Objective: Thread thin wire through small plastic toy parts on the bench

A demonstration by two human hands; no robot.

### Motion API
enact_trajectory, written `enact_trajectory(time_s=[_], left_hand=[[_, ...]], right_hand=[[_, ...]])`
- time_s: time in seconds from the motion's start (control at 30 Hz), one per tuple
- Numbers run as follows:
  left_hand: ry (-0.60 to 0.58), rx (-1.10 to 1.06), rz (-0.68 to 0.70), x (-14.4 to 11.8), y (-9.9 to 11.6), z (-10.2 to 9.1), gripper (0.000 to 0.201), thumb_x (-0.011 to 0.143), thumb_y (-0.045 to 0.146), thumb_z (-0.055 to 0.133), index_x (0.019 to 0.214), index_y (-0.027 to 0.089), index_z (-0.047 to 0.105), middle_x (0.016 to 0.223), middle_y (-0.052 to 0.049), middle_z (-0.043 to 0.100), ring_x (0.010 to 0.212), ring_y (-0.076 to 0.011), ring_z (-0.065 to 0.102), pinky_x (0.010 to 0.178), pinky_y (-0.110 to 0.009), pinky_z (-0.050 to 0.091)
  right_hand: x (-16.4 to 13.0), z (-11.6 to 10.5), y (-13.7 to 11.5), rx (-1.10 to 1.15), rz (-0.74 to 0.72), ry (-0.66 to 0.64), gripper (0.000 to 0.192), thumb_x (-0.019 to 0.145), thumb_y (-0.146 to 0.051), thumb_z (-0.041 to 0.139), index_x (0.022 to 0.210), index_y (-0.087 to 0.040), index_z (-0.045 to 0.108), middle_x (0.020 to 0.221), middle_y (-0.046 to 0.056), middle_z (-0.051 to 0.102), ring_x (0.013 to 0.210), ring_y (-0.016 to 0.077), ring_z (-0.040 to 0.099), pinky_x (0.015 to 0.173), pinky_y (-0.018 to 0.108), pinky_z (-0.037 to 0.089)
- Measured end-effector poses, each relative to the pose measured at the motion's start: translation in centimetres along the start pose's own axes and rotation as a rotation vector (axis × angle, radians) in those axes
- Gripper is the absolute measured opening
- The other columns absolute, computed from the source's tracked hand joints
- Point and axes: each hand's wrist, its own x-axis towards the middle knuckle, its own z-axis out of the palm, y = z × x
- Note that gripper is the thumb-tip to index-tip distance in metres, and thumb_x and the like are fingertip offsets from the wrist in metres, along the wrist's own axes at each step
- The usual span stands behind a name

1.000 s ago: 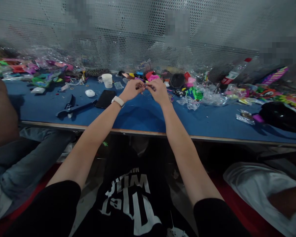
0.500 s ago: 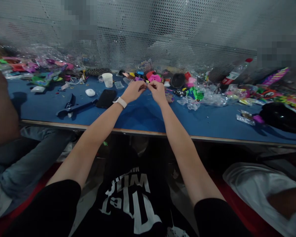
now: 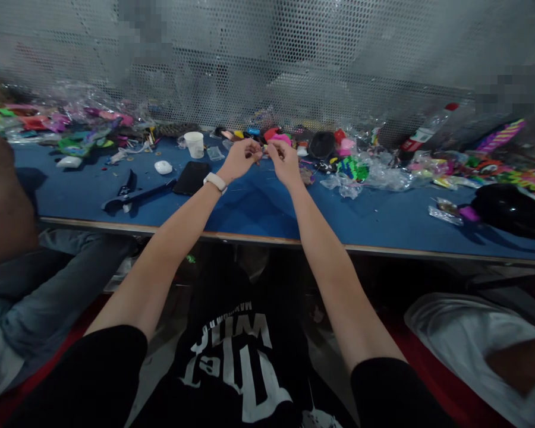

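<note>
Both my arms reach out over a blue table (image 3: 258, 211). My left hand (image 3: 239, 159), with a white watch on the wrist, and my right hand (image 3: 285, 161) meet above the table's middle, fingertips pinched together on one small dark item (image 3: 264, 152) held between them. The item is too small to tell what it is. Just behind my hands lies a heap of small coloured pieces (image 3: 274, 138).
A black phone (image 3: 191, 178), a white cup (image 3: 194, 144), a white oval piece (image 3: 163, 167) and a black tool (image 3: 136, 195) lie at the left. Crumpled clear plastic (image 3: 374, 172), a bottle (image 3: 423, 135) and a black object (image 3: 508, 209) are at right. Other people sit on both sides.
My two hands have lifted slightly and drifted a little farther from me, still pinched together on the small item. Nothing else on the table has moved.
</note>
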Motion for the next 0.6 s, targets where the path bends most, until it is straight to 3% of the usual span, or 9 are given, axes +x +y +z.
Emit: enact_trajectory(time_s=[0.07, 0.3, 0.6], left_hand=[[0.033, -0.048, -0.046, 0.2, -0.2, 0.0, 0.030, 0.111, 0.050, 0.082, 0.126, 0.024, 0.077, 0.101, -0.012, 0.079, 0.103, -0.0300, 0.084, 0.098, -0.052, 0.071], [0.104, -0.079, -0.069, 0.3, 0.0, -0.3, 0.053, 0.109, 0.071, 0.084, 0.136, 0.026, 0.075, 0.104, -0.012, 0.081, 0.110, -0.0302, 0.084, 0.100, -0.053, 0.073], [0.085, -0.149, -0.059, 0.3, 0.7, -0.2, 0.046, 0.109, 0.063, 0.088, 0.132, 0.025, 0.075, 0.108, -0.012, 0.084, 0.114, -0.0286, 0.087, 0.103, -0.049, 0.073]], right_hand=[[0.0, 0.1, 0.0, 0.042, 0.011, -0.013, 0.090, 0.088, -0.112, 0.068, 0.121, -0.029, 0.082, 0.116, 0.013, 0.086, 0.119, 0.0359, 0.084, 0.112, 0.063, 0.071], [-0.3, 0.7, 0.3, 0.146, 0.082, -0.167, 0.091, 0.075, -0.112, 0.083, 0.115, -0.030, 0.081, 0.093, 0.008, 0.081, 0.093, 0.0322, 0.085, 0.098, 0.061, 0.077], [-0.1, 0.5, -0.1, 0.084, 0.018, -0.137, 0.086, 0.088, -0.106, 0.078, 0.130, -0.031, 0.086, 0.104, 0.008, 0.083, 0.101, 0.0336, 0.085, 0.107, 0.067, 0.074]])
